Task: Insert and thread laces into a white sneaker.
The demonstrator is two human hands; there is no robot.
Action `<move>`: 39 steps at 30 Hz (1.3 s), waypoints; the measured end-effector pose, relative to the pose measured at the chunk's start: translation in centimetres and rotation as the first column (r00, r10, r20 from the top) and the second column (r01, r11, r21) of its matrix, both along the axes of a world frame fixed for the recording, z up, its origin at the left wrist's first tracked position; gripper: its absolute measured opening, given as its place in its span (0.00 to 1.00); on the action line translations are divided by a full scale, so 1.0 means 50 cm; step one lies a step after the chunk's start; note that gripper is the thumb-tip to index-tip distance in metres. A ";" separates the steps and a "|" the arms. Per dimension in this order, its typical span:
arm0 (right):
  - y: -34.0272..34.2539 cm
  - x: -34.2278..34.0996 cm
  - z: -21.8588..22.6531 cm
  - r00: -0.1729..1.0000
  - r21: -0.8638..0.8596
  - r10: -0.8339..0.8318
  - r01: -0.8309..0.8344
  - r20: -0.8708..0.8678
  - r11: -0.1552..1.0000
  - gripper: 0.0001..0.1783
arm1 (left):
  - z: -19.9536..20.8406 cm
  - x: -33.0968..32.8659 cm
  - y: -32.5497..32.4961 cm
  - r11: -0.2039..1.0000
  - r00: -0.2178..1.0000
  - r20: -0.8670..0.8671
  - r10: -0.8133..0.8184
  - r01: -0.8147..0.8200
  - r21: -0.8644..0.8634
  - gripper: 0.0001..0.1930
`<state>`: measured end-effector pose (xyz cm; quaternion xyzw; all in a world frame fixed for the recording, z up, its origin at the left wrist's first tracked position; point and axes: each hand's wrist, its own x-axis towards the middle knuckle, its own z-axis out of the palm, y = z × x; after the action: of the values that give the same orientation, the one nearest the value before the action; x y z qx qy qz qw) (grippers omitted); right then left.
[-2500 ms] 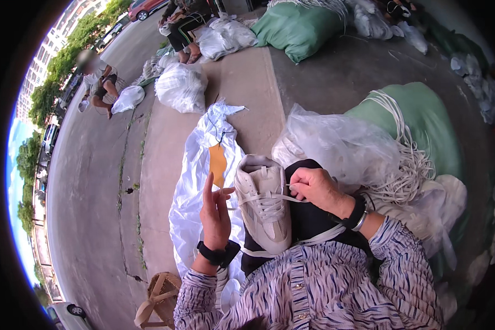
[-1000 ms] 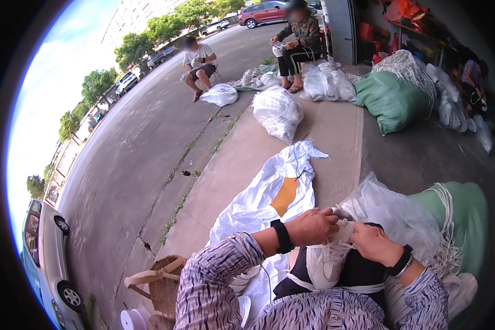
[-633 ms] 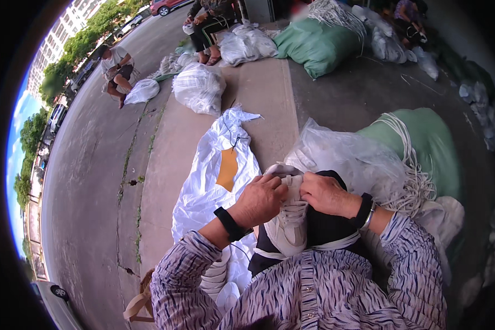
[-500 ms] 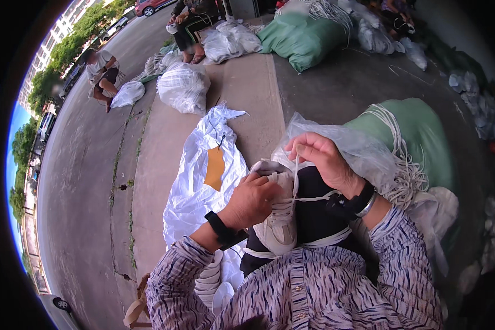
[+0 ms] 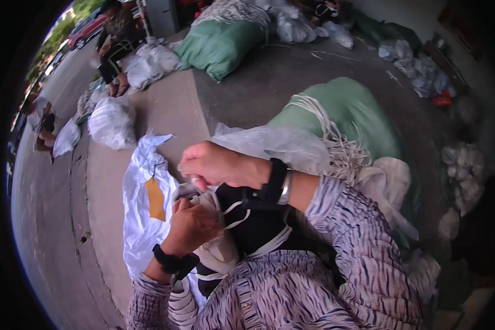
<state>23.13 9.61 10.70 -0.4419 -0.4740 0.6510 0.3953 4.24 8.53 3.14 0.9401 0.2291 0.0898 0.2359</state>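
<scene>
A pale beige sneaker (image 5: pixel 221 254) rests on my dark-covered lap, its toe pointing at me. My left hand (image 5: pixel 191 226) is closed at the sneaker's upper, fingers curled over the lacing area and hiding much of it. Above the sneaker's opening, my right hand (image 5: pixel 217 165) has its fingers pinched together. The shoelace it was pulling is blurred and mostly hidden at the fingertips now. One white lace (image 5: pixel 235 223) loops out from the sneaker's side across the dark cloth, passing under my right wrist. Light straps (image 5: pixel 269 245) lie across my lap.
A white plastic sheet (image 5: pixel 135 220) with an orange-yellow patch (image 5: pixel 155 199) lies left of my lap. Close by on the right is a green sack (image 5: pixel 349 110) with bundled white laces (image 5: pixel 346 159) and clear plastic (image 5: pixel 275 146). Farther off are filled bags (image 5: pixel 113 122) and a seated person (image 5: pixel 117 44).
My right hand has swung left across the top of the sneaker, from its right side to above the opening. My left hand stays on the sneaker. The whole view has turned rightward.
</scene>
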 end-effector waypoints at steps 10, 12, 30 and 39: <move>0.107 -0.054 0.159 0.926 0.250 -0.165 0.259 -0.341 0.933 0.05 | -0.112 -0.108 0.043 0.937 0.998 0.069 -0.004 0.028 -0.347 0.31; 0.071 -0.045 0.233 0.890 0.326 -0.089 0.255 -0.447 0.910 0.06 | -0.025 -0.056 -0.017 0.989 0.978 0.192 0.087 -0.108 0.104 0.17; -0.049 0.038 -0.052 0.891 0.292 -0.048 -0.097 0.452 0.951 0.06 | 0.058 -0.119 0.002 0.972 0.968 0.136 0.210 -0.191 -0.138 0.13; -0.059 -0.115 -0.139 0.639 0.471 -0.048 -0.512 0.767 0.718 0.06 | 0.014 -0.119 -0.024 0.922 0.879 0.280 0.387 -0.365 -0.128 0.19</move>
<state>17.37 6.68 3.77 -0.4266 -0.8431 0.2562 0.2036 -1.69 7.34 3.83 0.8440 0.3717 0.2672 0.2794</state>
